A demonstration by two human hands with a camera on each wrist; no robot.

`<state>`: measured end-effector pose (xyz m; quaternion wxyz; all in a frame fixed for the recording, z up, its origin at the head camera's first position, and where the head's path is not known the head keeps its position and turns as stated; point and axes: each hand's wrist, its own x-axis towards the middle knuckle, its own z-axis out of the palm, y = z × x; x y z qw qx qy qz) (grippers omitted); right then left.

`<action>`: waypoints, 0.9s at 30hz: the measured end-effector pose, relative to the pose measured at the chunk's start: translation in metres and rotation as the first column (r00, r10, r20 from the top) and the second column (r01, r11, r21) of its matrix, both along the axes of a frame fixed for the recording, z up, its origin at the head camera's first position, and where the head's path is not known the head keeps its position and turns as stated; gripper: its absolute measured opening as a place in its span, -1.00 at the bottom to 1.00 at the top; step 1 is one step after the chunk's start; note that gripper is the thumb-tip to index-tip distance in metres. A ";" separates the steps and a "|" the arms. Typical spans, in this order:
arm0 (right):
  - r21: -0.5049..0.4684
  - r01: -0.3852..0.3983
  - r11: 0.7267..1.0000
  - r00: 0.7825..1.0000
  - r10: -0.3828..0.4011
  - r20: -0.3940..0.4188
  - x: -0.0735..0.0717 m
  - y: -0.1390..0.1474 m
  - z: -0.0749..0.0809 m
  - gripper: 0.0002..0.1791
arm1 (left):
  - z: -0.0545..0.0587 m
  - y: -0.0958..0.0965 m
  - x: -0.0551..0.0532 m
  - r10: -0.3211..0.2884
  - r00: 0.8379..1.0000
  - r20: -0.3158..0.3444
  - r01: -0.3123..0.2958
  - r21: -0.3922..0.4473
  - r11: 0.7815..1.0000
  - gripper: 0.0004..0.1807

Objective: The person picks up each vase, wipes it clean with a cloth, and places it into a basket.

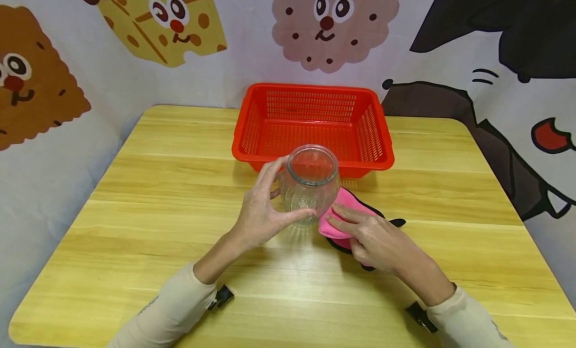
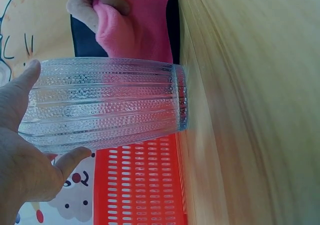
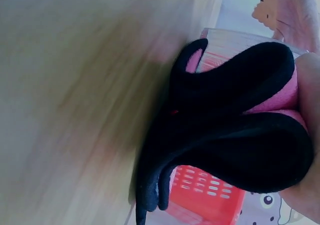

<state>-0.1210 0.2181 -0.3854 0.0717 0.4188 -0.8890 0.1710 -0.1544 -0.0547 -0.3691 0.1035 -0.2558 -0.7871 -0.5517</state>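
Observation:
A clear ribbed glass jar [image 1: 310,188] stands upright on the table, its open mouth facing up. My left hand [image 1: 263,208] holds it from the left, thumb in front and fingers round the far side; the left wrist view shows the beaded glass [image 2: 105,105] between thumb and fingers. My right hand [image 1: 373,235] pinches a folded pink cloth with black edging [image 1: 335,227] beside the jar's lower right side. In the right wrist view the cloth's black underside [image 3: 225,135] bunches in loops below the hand, with part of it lying on the table.
A red plastic basket [image 1: 310,164] with slotted walls stands just behind the jar. The wooden table [image 1: 180,188] runs out to both sides. A white curtain [image 1: 243,48] with cartoon figures hangs behind and beside the table.

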 end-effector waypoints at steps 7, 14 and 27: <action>0.010 -0.022 1.000 1.000 0.022 0.000 -0.002 0.000 -0.002 -0.36 | -0.001 0.000 0.000 -0.001 1.000 -0.004 0.001 -0.004 1.000 0.09; 0.021 -0.021 1.000 1.000 0.021 0.013 -0.005 -0.002 -0.004 -0.38 | -0.001 0.000 0.000 0.007 1.000 -0.001 -0.007 -0.008 1.000 0.10; 0.070 -0.001 0.998 0.999 -0.002 0.053 -0.005 -0.003 -0.006 -0.40 | -0.001 0.000 0.000 0.011 1.000 0.002 -0.011 -0.002 1.000 0.10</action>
